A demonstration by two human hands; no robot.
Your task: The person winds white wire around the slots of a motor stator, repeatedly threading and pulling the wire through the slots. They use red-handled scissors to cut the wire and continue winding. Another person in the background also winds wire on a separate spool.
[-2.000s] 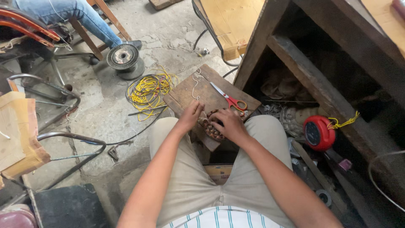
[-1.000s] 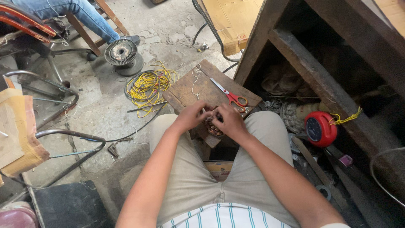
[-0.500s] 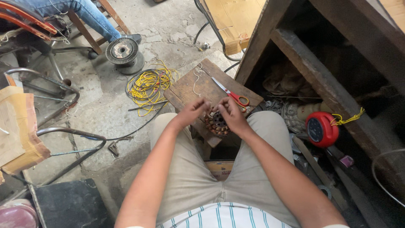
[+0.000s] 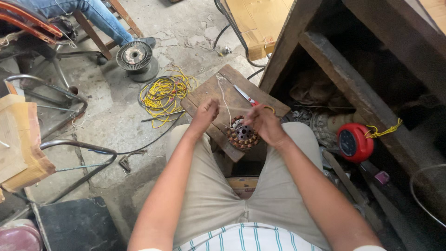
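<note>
Floor [image 4: 93,121]: cracked grey concrete, dusty, lit by even daylight.
Right side: dark wooden frame [image 4: 371,60] of heavy beams, shadowed and cluttered beneath.
Top centre: pale wooden board [image 4: 260,21] lying flat.
Left edge: bent metal tube frames [image 4: 69,153], cardboard pieces [image 4: 21,139].
Top left: wooden stool leg [image 4: 90,35], red chair edge [image 4: 28,21].
Bottom left: dark square seat [image 4: 74,223].
</note>
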